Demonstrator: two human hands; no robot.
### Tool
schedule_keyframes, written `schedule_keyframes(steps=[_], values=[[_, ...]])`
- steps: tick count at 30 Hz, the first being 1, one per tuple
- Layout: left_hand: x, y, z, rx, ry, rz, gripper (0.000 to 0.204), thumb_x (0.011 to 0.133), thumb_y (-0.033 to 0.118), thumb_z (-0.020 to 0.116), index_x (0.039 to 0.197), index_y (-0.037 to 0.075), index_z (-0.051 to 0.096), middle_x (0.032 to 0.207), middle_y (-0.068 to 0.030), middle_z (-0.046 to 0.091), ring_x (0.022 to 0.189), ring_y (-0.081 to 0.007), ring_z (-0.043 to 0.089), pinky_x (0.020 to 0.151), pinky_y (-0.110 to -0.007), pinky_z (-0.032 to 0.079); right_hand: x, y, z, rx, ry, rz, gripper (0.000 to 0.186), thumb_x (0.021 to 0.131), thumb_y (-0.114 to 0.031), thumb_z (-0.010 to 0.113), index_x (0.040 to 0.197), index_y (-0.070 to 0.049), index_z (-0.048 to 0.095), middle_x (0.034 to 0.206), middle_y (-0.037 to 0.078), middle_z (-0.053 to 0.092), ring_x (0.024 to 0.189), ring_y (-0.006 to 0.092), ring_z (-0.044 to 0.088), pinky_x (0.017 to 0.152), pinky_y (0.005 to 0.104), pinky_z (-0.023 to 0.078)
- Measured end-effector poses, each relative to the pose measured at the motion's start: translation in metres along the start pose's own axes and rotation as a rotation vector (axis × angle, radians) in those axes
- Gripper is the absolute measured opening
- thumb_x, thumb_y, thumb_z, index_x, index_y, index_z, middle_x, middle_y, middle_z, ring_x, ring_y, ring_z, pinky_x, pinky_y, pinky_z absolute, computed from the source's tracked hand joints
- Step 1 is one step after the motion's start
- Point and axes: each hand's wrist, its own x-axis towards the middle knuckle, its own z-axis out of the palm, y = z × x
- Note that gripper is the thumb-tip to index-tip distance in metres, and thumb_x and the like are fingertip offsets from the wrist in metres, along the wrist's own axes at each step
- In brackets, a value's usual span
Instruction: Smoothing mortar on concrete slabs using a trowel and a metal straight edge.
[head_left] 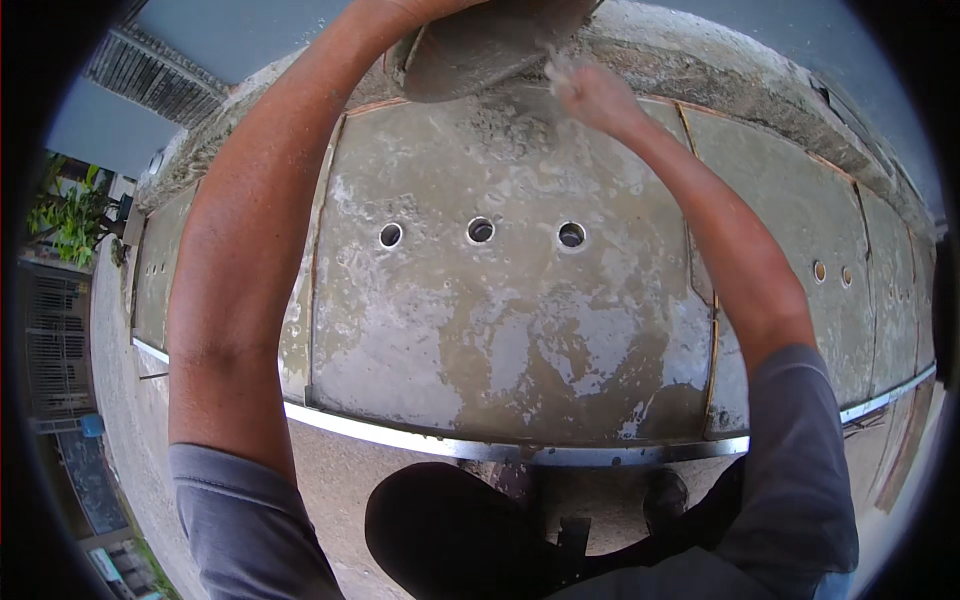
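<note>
My left hand [425, 6], cut off by the upper edge, grips a grey, cement-stained bucket or pan [490, 50]. Its wide round mouth tilts over the far side of a wet concrete slab [440, 290]. To the right of the bucket is my right hand [597, 96], its fingers curled in and blurred by motion. Grey stuff streaks around those fingers; whether it is powder or wet cement I cannot tell. Below both hands lies a rough, lumpy grey patch [515, 130] on the slab. Three round pipe openings [481, 230] are set in a row across the concrete.
A metal edge strip [520, 453] runs along the slab's near side, by my legs. Thin divider strips [712, 370] separate it from neighbouring slabs with more holes. A rough concrete ledge [740, 125] and a grey wall stand behind. Plants [75, 212] and a gate are at far left.
</note>
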Motion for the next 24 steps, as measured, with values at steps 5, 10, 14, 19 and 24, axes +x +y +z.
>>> schedule_keyframes(steps=[5, 10, 14, 19, 24], values=[[-0.005, -0.001, 0.007, 0.027, -0.008, -0.046, 0.009, 0.079, 0.009, 0.060, 0.084, 0.001, 0.063, 0.084, -0.0232, 0.064, 0.084, -0.0426, 0.062, 0.075, -0.048, 0.048, -0.003, -0.004, 0.053, 0.072, 0.341, -0.289, 0.038, 0.094, -0.027, 0.050, 0.127, -0.012, 0.058, 0.107, 0.020, 0.068, 0.104, 0.0381, 0.064, 0.085, 0.0513, 0.053], [-0.016, 0.000, -0.004, -0.039, 0.035, -0.133, 0.011, 0.079, 0.011, 0.061, 0.085, 0.002, 0.064, 0.086, -0.0229, 0.065, 0.086, -0.0420, 0.062, 0.077, -0.049, 0.049, -0.077, 0.003, 0.008, -0.133, -0.004, -0.121, 0.040, 0.093, -0.025, 0.052, 0.131, -0.014, 0.057, 0.110, 0.019, 0.067, 0.104, 0.0376, 0.064, 0.084, 0.0514, 0.053], [-0.014, -0.001, -0.004, 0.029, 0.119, -0.065, 0.011, 0.079, 0.010, 0.060, 0.086, 0.002, 0.064, 0.087, -0.0229, 0.065, 0.087, -0.0417, 0.063, 0.077, -0.049, 0.049, -0.041, 0.001, -0.012, -0.090, 0.417, -0.187, 0.036, 0.092, -0.024, 0.053, 0.125, -0.013, 0.059, 0.110, 0.020, 0.068, 0.100, 0.0387, 0.066, 0.083, 0.0519, 0.054], [-0.029, -0.002, -0.006, 0.018, 0.166, -0.151, 0.012, 0.081, 0.009, 0.059, 0.089, 0.002, 0.064, 0.087, -0.0230, 0.066, 0.087, -0.0423, 0.063, 0.078, -0.049, 0.050, -0.033, -0.014, 0.024, -0.088, 0.232, -0.059, 0.031, 0.091, -0.024, 0.053, 0.117, -0.011, 0.062, 0.107, 0.019, 0.069, 0.098, 0.0394, 0.066, 0.083, 0.0516, 0.054], [-0.042, 0.008, -0.011, -0.026, 0.199, -0.215, 0.010, 0.081, 0.009, 0.059, 0.088, 0.002, 0.064, 0.088, -0.0234, 0.066, 0.087, -0.0432, 0.062, 0.079, -0.050, 0.049, -0.074, -0.021, -0.025, -0.130, 0.101, -0.117, 0.029, 0.090, -0.023, 0.052, 0.111, -0.008, 0.064, 0.102, 0.019, 0.070, 0.098, 0.0394, 0.066, 0.083, 0.0514, 0.054]])
